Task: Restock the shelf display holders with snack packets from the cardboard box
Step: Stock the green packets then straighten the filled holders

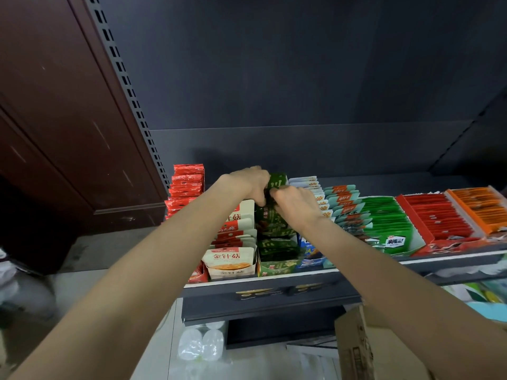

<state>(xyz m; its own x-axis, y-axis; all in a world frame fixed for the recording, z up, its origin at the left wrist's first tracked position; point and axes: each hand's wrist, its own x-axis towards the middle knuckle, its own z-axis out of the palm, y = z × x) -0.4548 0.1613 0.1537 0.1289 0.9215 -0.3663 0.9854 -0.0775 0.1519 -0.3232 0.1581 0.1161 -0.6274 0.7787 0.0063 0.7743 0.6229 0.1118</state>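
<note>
Snack packets (274,215) stand in rows of display holders along a dark shelf (263,296) backed by a dark grey panel (288,78). At far left a reddish-brown wooden cabinet (55,119) stands on a grey floor, beside a perforated shelf upright (129,91). Next come red packets (186,185), then a white holder (230,259) of cream packets, then the green holder (277,266). Over its back rows the left hand (252,185) and the right hand (295,202) meet, fingers curled around dark green packets. Further right are blue and white packets (310,185), teal ones (345,204), bright green ones (389,223), a red tray (436,218) and an orange tray (477,207). The fingertips are hidden behind the packets, and the blue holder is mostly covered by the right forearm. The cardboard box (356,346) at lower right is cut off by that arm and the frame edge; the items below the shelf are blurred.
</note>
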